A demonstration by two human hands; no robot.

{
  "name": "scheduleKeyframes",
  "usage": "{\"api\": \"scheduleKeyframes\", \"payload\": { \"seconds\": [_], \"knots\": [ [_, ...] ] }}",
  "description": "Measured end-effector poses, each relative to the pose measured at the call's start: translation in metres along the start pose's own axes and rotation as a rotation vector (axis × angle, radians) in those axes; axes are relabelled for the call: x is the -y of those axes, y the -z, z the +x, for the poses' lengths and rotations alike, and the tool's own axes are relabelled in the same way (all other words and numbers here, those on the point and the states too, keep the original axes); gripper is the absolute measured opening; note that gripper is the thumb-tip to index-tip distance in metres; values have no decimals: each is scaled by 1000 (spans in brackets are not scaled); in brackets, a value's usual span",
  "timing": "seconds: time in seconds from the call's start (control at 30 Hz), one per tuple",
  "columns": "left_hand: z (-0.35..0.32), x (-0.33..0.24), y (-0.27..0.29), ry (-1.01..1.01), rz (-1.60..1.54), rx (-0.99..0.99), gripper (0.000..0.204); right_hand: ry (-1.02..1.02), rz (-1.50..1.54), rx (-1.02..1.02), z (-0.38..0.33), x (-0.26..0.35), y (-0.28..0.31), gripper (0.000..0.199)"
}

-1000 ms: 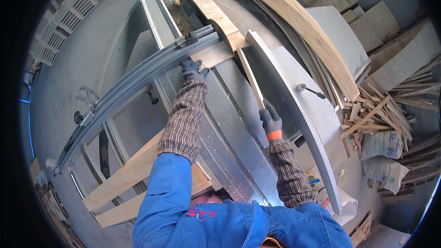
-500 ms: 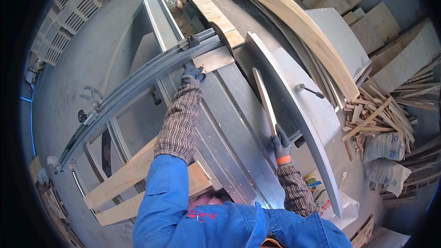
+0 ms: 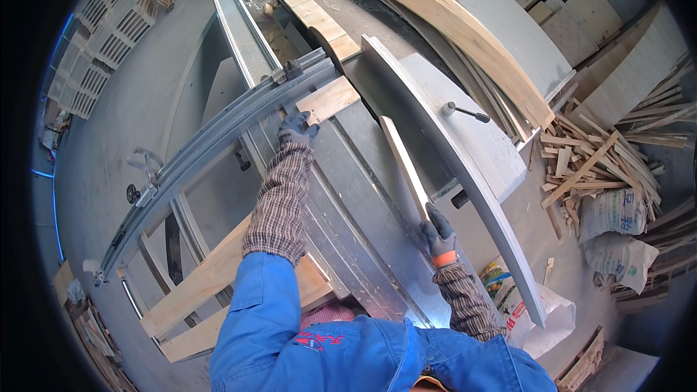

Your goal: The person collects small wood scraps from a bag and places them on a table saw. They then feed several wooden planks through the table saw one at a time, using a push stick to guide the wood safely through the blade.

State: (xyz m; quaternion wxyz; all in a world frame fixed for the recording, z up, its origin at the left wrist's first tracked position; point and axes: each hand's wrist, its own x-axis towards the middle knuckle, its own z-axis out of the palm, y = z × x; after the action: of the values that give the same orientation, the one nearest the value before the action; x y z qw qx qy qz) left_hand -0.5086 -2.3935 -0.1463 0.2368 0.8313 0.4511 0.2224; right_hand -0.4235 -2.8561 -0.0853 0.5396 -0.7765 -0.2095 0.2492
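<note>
My left hand (image 3: 298,128), in a dark grey glove, is closed at the near end of a short pale wooden board (image 3: 330,100). That board lies flat on the metal saw table (image 3: 356,181), against the long grey crosscut fence (image 3: 218,141). My right hand (image 3: 438,234), gloved with an orange cuff, grips the near end of a narrow wooden strip (image 3: 404,163). The strip points away from me, between the grooved table and the long grey rip fence (image 3: 465,174). The undersides of both hands' fingers are partly hidden.
Two long boards (image 3: 200,279) rest at the left by my arm. A black-handled lever (image 3: 465,112) stands beyond the rip fence. Long planks (image 3: 465,29) lie on the far right side. Wood offcuts (image 3: 595,163) and white sacks (image 3: 617,236) lie at the right.
My head view has turned slightly. The strip in my right hand has come a little nearer to me. My left hand stays at the short board.
</note>
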Motion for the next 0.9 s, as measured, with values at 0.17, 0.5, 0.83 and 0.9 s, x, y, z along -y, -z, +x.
{"api": "scheduleKeyframes", "payload": {
  "seconds": [0.17, 0.5, 0.83, 0.9],
  "knots": [
    [-14, 19, -21, 95, -291, 51, 51, 53, 7, 63, -4, 1, -1, 48],
    [-24, 8, -23, 241, -414, -8, 46, -93, 168, 47, 19, 6, -19, 48],
    [-23, 12, -31, 219, -531, -115, 39, -231, 234, 68, 20, 25, -20, 49],
    [-24, -27, -28, 357, -569, -92, 37, -213, 215, 33, 19, 17, -17, 49]
  ]
}}
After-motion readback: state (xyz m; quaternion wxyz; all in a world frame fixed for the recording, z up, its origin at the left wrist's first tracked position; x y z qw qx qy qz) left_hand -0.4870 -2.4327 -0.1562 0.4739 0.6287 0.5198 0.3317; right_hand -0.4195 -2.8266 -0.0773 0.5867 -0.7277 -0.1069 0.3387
